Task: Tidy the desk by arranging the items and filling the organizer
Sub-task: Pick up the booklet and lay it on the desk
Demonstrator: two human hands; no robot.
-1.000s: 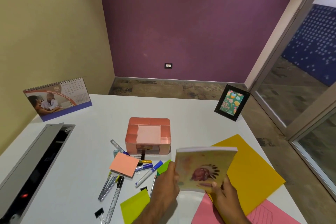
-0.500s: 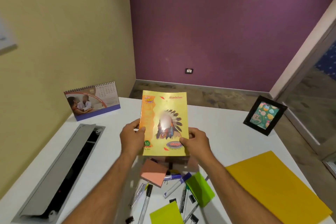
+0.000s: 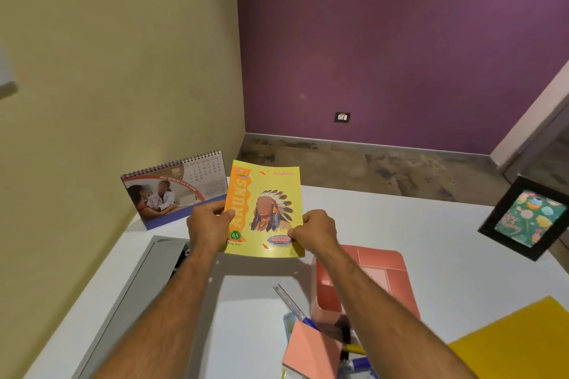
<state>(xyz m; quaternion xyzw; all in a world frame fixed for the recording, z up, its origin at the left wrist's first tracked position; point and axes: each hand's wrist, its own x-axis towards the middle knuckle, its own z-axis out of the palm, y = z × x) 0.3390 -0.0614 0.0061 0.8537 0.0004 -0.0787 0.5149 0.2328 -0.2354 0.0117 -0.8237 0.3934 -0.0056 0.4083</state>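
Note:
Both hands hold a yellow notebook (image 3: pixel 266 194) with a feathered-headdress picture, upright above the white desk (image 3: pixel 431 240). My left hand (image 3: pixel 207 226) grips its lower left edge and my right hand (image 3: pixel 317 229) its lower right edge. The pink organizer (image 3: pixel 391 274) stands below my right forearm, partly hidden by it. An orange-pink sticky pad (image 3: pixel 311 351) lies in front of the organizer, over several pens (image 3: pixel 292 304).
A spiral desk calendar (image 3: pixel 172 191) stands at the far left, just behind the notebook. A grey cable tray lid (image 3: pixel 138 292) runs along the left side. A black picture frame (image 3: pixel 529 218) leans at the right edge. Yellow paper (image 3: pixel 523 341) lies at the lower right.
The notebook went from tilted low at the right to upright, held in both hands, then moved left toward the calendar. The view has swung left and closer.

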